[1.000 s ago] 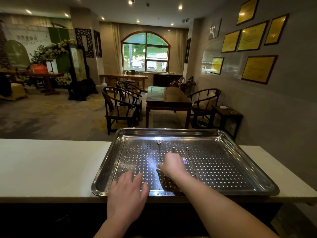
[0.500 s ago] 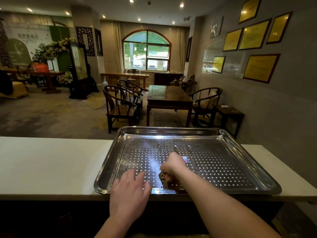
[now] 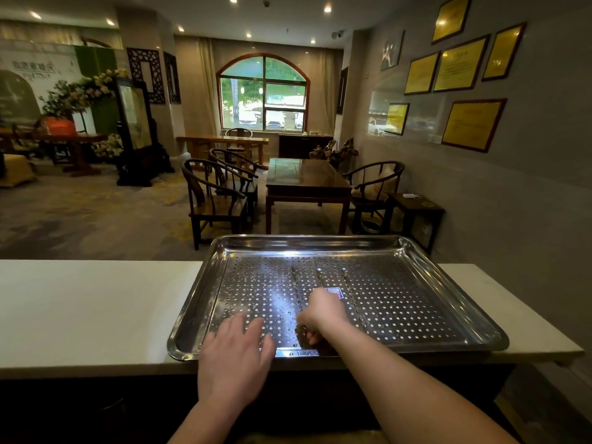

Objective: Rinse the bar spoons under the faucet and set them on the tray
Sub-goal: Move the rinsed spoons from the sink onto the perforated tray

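Observation:
A steel tray point(image 3: 199, 293) with a perforated floor sits on the white counter point(image 3: 96, 309). Three thin bar spoons lie lengthwise on it, side by side: a left spoon point(image 3: 295, 280), a middle spoon point(image 3: 320, 277) and a right spoon point(image 3: 350, 290). My right hand point(image 3: 325, 310) covers the near ends of the left and middle spoons. Its fingers are curled down and pinch the near end of the left spoon close to the tray's front rim. My left hand point(image 3: 235, 350) rests flat at the front rim, fingers spread and holding nothing. No faucet is in view.
The counter runs left and right of the tray and drops off at its front edge. Beyond it is a room with a dark wooden table point(image 3: 307, 181) and several chairs point(image 3: 217, 200). Framed plaques hang on the right wall point(image 3: 528, 187).
My right hand has drawn back from the middle of the tray toward the front rim, with its fingers curling down onto the spoon ends. The left hand has barely moved.

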Motion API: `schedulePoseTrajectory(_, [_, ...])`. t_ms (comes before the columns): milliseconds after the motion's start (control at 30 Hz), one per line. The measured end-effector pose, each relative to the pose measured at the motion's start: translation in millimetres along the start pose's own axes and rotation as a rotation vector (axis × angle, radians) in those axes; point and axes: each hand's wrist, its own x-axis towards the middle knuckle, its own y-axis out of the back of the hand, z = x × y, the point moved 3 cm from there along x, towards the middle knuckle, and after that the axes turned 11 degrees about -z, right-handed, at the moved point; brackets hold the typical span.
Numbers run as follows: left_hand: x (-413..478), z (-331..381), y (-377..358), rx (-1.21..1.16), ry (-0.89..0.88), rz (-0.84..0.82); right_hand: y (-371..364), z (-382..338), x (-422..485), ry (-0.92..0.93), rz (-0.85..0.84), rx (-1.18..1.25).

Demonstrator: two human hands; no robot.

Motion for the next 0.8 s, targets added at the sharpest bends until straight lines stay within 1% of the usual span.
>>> schedulePoseTrajectory(233, [-0.8,1.2,3.0,-0.006,-0.011,0.01,-1.4,0.8,-0.5,0.025,0.06,-0.005])
schedulePoseTrajectory(400, [-1.3,1.7,3.2,0.008,-0.005,0.008,-6.4,-3.5,-2.4,0.04,0.023,-0.021])
schedulePoseTrajectory(700, [-0.4,2.4,3.1,0.021,-0.005,0.009,-4.5,-4.6,-5.2,0.064,0.052,-0.043])
schedulePoseTrajectory(800, [-0.3,1.8,2.2,0.019,-0.008,0.007,-5.0,-4.5,-5.6,0.065,0.038,-0.054])
